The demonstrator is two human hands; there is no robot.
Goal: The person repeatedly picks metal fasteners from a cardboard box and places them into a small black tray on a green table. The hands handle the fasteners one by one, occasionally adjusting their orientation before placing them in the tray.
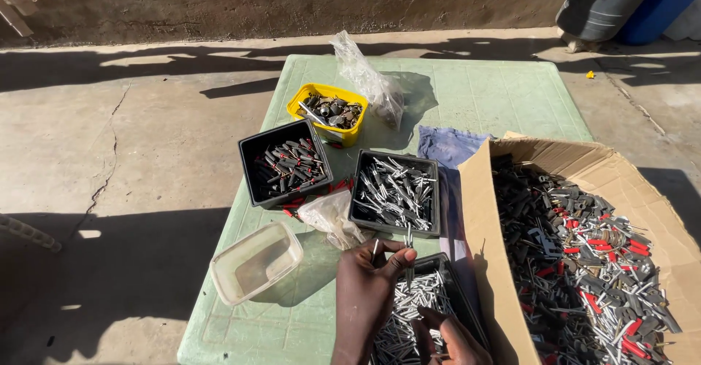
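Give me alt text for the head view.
The left hand pinches thin silver metal pins above a black tray of pins; the right hand rests in it. Three more tubs and a parts-filled cardboard box stand on the green table.

Blazing under hard, low sunlight, with deep shadow alongside.

Pouring in from the upper right, bleaching the concrete floor (175, 117) and the green plastic table (504, 91) close to washing out. Glinting off the small metal parts in the cardboard box (584, 162) and off the clear plastic bag (365, 77). Throwing crisp, long shadows leftward across the floor and darkening the bottom left corner. Staying sharp at centre; bending slightly at the edges, wide-angle style. Leaving the left hand (365, 292) and right hand (456, 343) in shade.
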